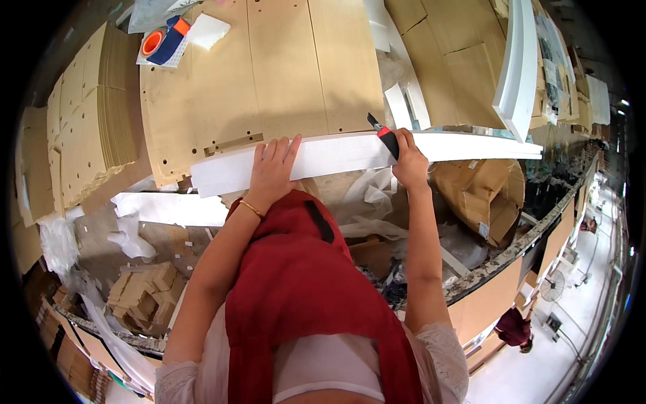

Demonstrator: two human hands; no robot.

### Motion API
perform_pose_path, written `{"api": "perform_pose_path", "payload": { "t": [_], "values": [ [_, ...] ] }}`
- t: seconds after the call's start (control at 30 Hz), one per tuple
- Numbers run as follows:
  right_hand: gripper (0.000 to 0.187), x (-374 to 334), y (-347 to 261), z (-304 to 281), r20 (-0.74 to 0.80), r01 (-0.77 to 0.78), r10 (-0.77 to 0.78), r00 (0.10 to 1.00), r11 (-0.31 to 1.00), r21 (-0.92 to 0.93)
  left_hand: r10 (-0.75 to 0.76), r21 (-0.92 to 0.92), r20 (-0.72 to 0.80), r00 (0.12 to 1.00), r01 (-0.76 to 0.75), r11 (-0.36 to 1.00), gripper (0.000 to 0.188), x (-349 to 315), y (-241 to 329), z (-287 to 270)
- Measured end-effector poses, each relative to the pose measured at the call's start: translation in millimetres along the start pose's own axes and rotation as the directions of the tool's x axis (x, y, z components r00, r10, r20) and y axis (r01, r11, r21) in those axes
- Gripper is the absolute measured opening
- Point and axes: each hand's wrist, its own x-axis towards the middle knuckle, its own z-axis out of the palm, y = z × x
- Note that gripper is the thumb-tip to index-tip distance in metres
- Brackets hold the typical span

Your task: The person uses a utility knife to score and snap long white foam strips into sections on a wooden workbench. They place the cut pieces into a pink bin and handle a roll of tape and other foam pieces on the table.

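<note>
A long white foam strip (330,153) lies crosswise in front of me, along the near edge of a stack of flat brown cardboard sheets (282,67). My left hand (274,168) rests flat on the strip's left part, fingers spread toward the far side. In my right hand (410,159) is a red and black utility knife (387,140), its dark blade out and pointing up and left over the cardboard's near edge. The right fingers wrap round the knife's handle, just above the strip.
An orange and blue tape dispenser (165,42) sits at the cardboard's far left, beside a white foam scrap (208,31). Stacked cardboard (101,114) stands left. More white foam strips (517,74) lean at the right, near an open cardboard box (481,195). Another person (513,330) is far off, lower right.
</note>
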Motion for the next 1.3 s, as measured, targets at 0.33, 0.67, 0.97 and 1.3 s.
{"api": "perform_pose_path", "payload": {
  "t": [0.33,0.67,0.97,1.3],
  "values": [
    [0.065,7.3,-12.1,2.6,0.025,-0.033,0.035,0.999,0.998,-0.058,-0.009,0.029,0.039,0.999,0.008,1.000,0.100,-7.1,-12.4,-6.7],
    [0.063,10.1,-17.8,-0.5,-0.033,0.004,-0.004,0.999,1.000,-0.003,-0.162,0.157,-0.064,0.985,0.170,0.973,0.091,-42.1,-64.1,-28.8],
    [0.062,25.2,-7.1,2.1,-0.110,-0.007,0.004,0.994,0.999,-0.031,-0.126,0.096,-0.087,0.988,0.134,0.986,0.088,-20.4,-67.8,-14.0],
    [0.065,37.3,-25.4,0.1,-0.197,-0.021,0.017,0.980,1.000,-0.016,-0.171,0.110,-0.035,0.985,0.174,0.979,0.087,-8.7,-77.7,-28.1]
  ]
}}
